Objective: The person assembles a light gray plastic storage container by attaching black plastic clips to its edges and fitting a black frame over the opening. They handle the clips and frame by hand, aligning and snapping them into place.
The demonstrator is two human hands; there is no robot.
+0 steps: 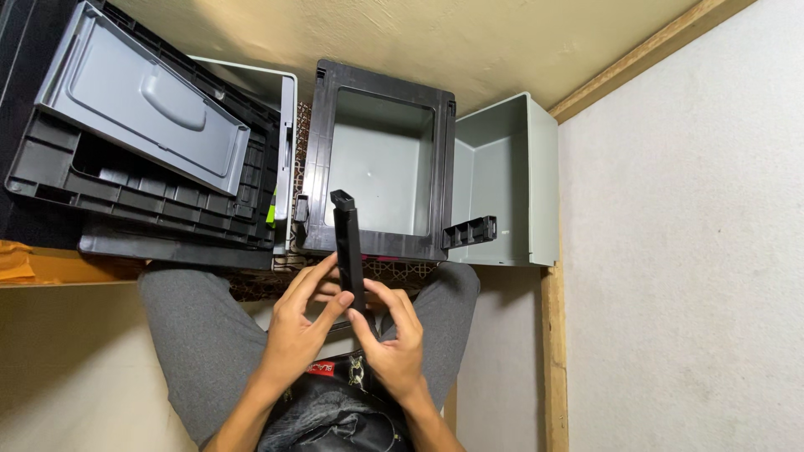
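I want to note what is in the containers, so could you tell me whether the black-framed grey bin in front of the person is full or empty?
Empty: the black-framed bin shows only its bare grey floor, with nothing inside.

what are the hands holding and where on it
Both hands hold a long black plastic bar at its lower end: the left hand and the right hand pinch it from either side, and its upper end sticks up free over the grey box.

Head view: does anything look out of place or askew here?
Yes. The grey lid panel lies tilted across the black ribbed frame at left, stacked loosely. Both hands, left hand and right hand, hold a detached black strip.
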